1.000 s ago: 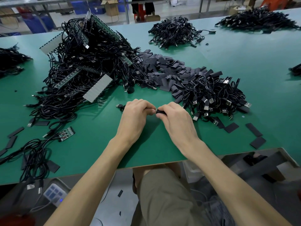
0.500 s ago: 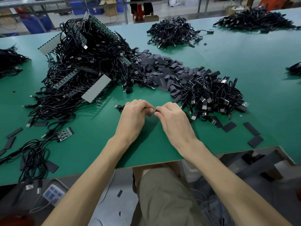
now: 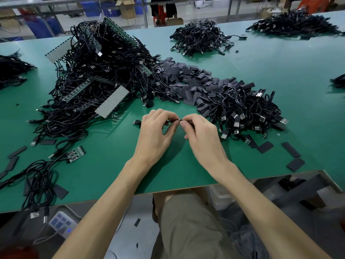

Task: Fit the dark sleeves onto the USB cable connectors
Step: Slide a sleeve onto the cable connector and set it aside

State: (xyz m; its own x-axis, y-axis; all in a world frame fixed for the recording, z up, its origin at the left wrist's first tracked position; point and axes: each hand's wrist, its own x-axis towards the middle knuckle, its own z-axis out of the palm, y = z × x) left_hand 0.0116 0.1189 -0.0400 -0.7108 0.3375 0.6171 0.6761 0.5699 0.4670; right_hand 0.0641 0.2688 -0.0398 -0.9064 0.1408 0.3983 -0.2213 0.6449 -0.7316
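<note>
Above the near part of the green counter (image 3: 112,165), the left hand (image 3: 155,135) and the right hand (image 3: 203,139) met fingertip to fingertip, each pinching the same thin black cable (image 3: 170,120) where they touched. Whether a sleeve sat on it there could not be told. Loose dark sleeves (image 3: 186,79) lay heaped farther back, between a big tangle of cables (image 3: 97,81) on the left and a smaller heap (image 3: 242,109) just beside the right hand.

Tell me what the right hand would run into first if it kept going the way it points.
The left hand, most likely. The right hand points up-left, and both hands pinch the same thin cable, almost touching each other. Depth is hard to judge, but they look level.
</note>
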